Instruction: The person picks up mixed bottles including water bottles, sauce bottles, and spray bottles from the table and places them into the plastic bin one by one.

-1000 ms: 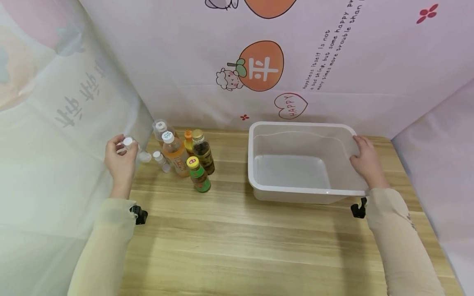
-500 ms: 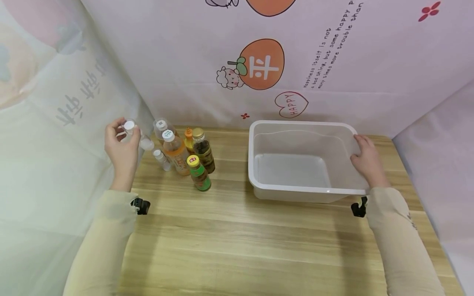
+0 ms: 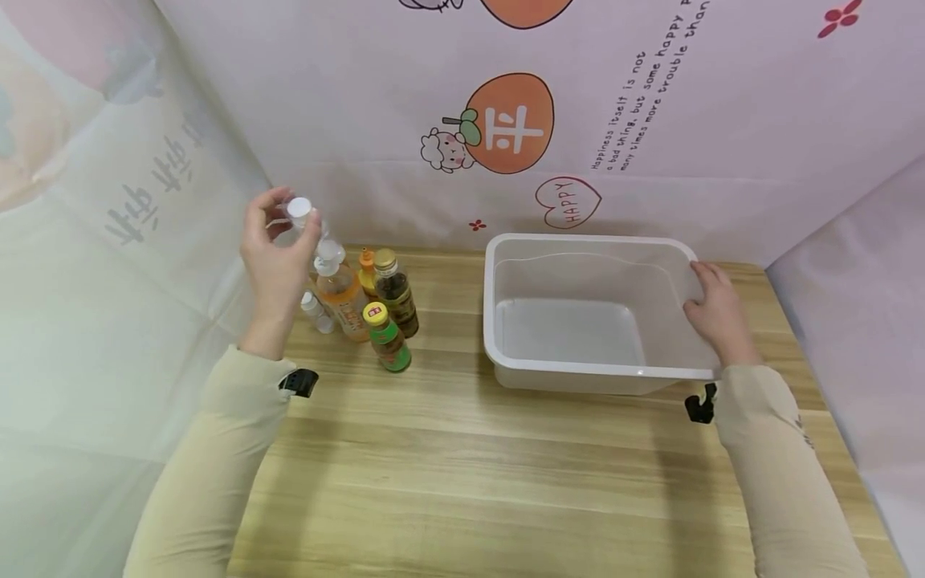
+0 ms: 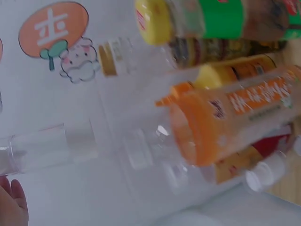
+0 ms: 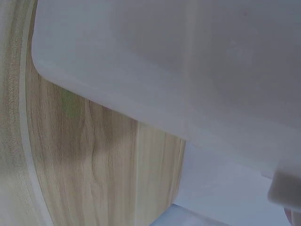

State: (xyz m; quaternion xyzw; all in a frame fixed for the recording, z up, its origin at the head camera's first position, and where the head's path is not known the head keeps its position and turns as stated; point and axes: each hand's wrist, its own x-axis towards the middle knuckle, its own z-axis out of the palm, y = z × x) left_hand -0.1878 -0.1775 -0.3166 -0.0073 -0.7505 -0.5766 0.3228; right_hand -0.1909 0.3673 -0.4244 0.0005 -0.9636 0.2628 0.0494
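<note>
My left hand [image 3: 278,257] grips a small clear bottle with a white cap [image 3: 299,208] near its top, raised and tilted over the back of the bottle group. In the left wrist view this clear bottle [image 4: 44,148] shows beside my fingers, against the wall. Below it stand an orange-labelled drink bottle [image 3: 341,301], another small white-capped bottle [image 3: 316,311], a yellow squeeze bottle [image 3: 367,277], a dark gold-capped bottle [image 3: 396,297] and a green-labelled yellow-capped bottle [image 3: 389,341]. My right hand [image 3: 715,313] holds the right rim of a white plastic tub [image 3: 571,370].
The wooden table [image 3: 433,466] extends toward me in front of the bottles and tub. A printed cloth wall [image 3: 405,193] rises behind them, with further cloth on the left and right. In the right wrist view the tub's outer wall [image 5: 141,61] fills most of the picture.
My left hand has lifted the clear bottle and carried it right and back, from left of the group to above it. The right hand and tub have stayed in place.
</note>
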